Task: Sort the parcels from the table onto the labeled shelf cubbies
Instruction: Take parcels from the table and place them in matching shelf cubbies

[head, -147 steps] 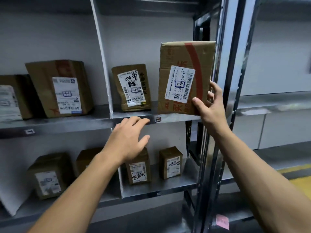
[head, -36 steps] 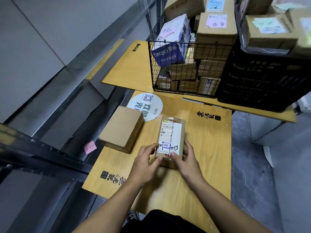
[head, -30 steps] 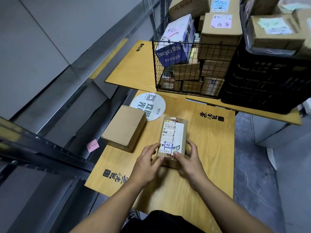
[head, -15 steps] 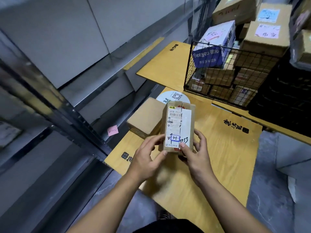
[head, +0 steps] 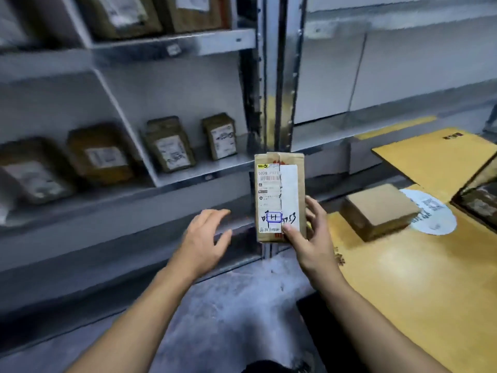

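**Fig. Parcel marked "H" held upright before the shelf.**
The right hand (head: 306,246) has its grip clasped on the lower end of the parcel (head: 279,197), thumb on the label face and fingers behind. The parcel is in the air between the shelf (head: 199,173) and the left edge of the tabletop (head: 403,278). The left hand (head: 207,243) hovers beside it, grip released, fingers spread. A plain box (head: 379,211) lies near that edge, just beside a round white sticker (head: 435,219). Labelled parcels (head: 169,146) stand in the cubbies.
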`<action>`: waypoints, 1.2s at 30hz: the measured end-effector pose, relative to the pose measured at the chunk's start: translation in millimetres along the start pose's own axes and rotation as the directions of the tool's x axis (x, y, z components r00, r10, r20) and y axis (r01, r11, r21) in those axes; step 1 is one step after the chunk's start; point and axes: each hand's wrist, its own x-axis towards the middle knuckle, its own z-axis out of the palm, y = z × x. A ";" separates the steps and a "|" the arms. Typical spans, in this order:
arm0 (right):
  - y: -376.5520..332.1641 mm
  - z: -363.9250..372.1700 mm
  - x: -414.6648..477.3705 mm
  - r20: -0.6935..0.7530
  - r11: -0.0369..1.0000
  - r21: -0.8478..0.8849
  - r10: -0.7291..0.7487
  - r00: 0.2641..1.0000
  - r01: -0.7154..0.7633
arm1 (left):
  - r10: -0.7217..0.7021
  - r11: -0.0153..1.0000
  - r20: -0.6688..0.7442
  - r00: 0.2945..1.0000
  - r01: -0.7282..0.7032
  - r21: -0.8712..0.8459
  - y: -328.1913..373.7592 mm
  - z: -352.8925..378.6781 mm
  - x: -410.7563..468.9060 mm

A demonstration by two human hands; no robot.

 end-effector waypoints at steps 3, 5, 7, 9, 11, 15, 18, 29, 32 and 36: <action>-18.5 88.4 -16.5 0.195 0.998 0.062 -0.014 0.981 0.001 | -0.113 0.988 -0.127 0.985 0.126 0.094 -43.2 -73.5 -55.0; -33.2 147.7 -30.4 0.299 0.993 0.115 -0.049 0.953 0.015 | -0.177 0.965 -0.217 0.960 0.213 0.152 -67.6 -118.9 -93.4; -50.8 204.0 -46.9 0.389 0.989 0.144 -0.088 0.917 0.034 | -0.240 0.930 -0.307 0.921 0.309 0.200 -86.4 -162.2 -132.0; -68.6 256.4 -63.6 0.466 0.980 0.197 -0.104 0.879 0.011 | -0.289 0.887 -0.391 0.874 0.398 0.235 -101.4 -202.5 -168.6; -84.3 305.3 -80.3 0.538 0.960 0.271 -0.093 0.838 -0.067 | -0.328 0.844 -0.456 0.828 0.473 0.252 -113.2 -236.7 -201.2; -113.4 389.9 -118.9 0.665 0.932 0.336 -0.131 0.736 -0.138 | -0.382 0.768 -0.573 0.725 0.594 0.240 -133.7 -290.3 -256.8; -132.4 446.1 -144.0 0.724 0.919 0.375 -0.208 0.658 -0.122 | -0.415 0.708 -0.639 0.648 0.671 0.220 -151.2 -322.9 -290.1; -191.4 672.2 -169.4 0.748 0.853 0.513 -0.391 0.536 -0.094 | -0.439 0.566 -0.775 0.455 0.810 0.155 -263.2 -452.0 -336.6; -206.2 735.0 -166.7 0.754 0.843 0.531 -0.421 0.504 -0.090 | -0.429 0.548 -0.800 0.419 0.825 0.139 -301.2 -489.1 -337.5; -227.8 815.3 -166.6 0.753 0.827 0.560 -0.481 0.448 -0.053 | -0.410 0.521 -0.836 0.365 0.846 0.115 -351.0 -532.2 -344.7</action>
